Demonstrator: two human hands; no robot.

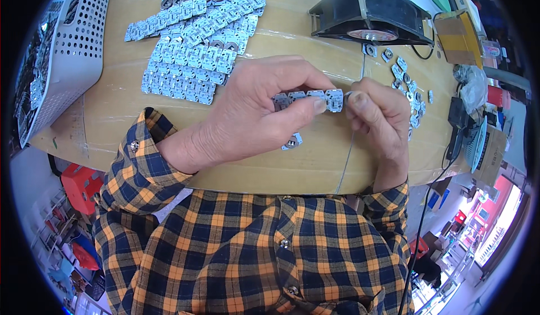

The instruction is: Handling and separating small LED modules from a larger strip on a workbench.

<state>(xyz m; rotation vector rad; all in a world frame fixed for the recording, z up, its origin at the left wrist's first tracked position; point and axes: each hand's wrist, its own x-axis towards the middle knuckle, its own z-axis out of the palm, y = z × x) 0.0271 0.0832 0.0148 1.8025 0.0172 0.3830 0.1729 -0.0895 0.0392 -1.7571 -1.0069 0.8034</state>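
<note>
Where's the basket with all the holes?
In the head view, the pale basket is at the upper left of the table, left of the overlapping strips of small circuit boards.

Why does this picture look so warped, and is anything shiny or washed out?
In the head view, the wide fisheye lens bends the front edge of the table and leaves the corners black; in the same head view, pale glare streaks cross the tabletop, the bright opening at lower right looks washed out, and the hand-held strip of boards looks fairly sharp.
</note>
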